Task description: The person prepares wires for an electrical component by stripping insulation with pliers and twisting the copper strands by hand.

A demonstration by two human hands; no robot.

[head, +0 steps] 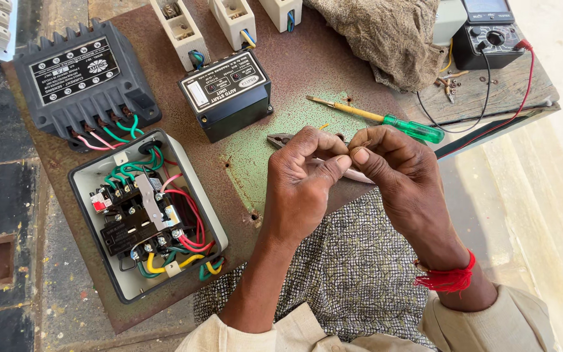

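Lap cloth (353,267): nearest of all, a patterned fabric over the person's knees, under both forearms; it gives the wrists something to steady on.
Red thread (447,279): tied round the wrist of the right hand, well back from the fingers and out of the work.
Left hand (301,186): curled, thumb and forefinger pressed together on a thin pale wire (358,175); the pinch sits just beside the other hand, probably so the short length between them stays taut.
Right hand (392,173): fingers bent in, fingertips closed on the same wire from the right; what exactly lies under the tips is hidden.
Pliers (280,139): metal nose pokes out to the left from behind the left knuckles; whether a hand grips them or they lie on the plate I cannot tell.
Open starter box (148,215): near left, lid off and facing up, so its red, green and yellow leads and black contactor are reachable.
Rusty plate (307,72): the work surface, paint worn to green near the hands.
Green-handled screwdriver (386,120): just beyond the hands, laid flat within easy reach.
Small black unit (226,94): farther, centre.
Finned black unit (83,78): far left, wires running down toward the box.
Rag (379,36) and multimeter (490,32): far right, set aside, the meter's leads trailing off.
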